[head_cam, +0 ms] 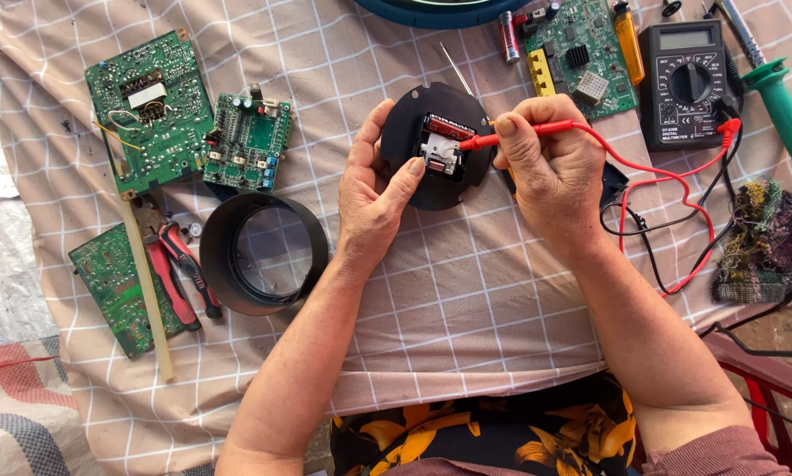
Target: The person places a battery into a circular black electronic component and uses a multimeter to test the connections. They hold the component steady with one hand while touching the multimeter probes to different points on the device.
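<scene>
— From the head view, what had the hands got?
— The left hand (374, 189) closed around the black round disc (440, 145), steadying it above the table (466, 300); the right hand (550, 163) pinched the red probe (502, 137), tip reaching its small middle module (440, 150).
— Nearby?
— A multimeter (689, 84), wired to it.

Both bare forearms are reaching up from the bottom edge and angling inward toward each other; the left hand (374, 189) is lying palm-down with its fingers curled over, its thumb pressing forward and to the right; the right hand (550, 167) is closing in a tight pinching grip, knuckles raised, wrist bending slightly; the two hands are sitting near each other, not touching.
</scene>
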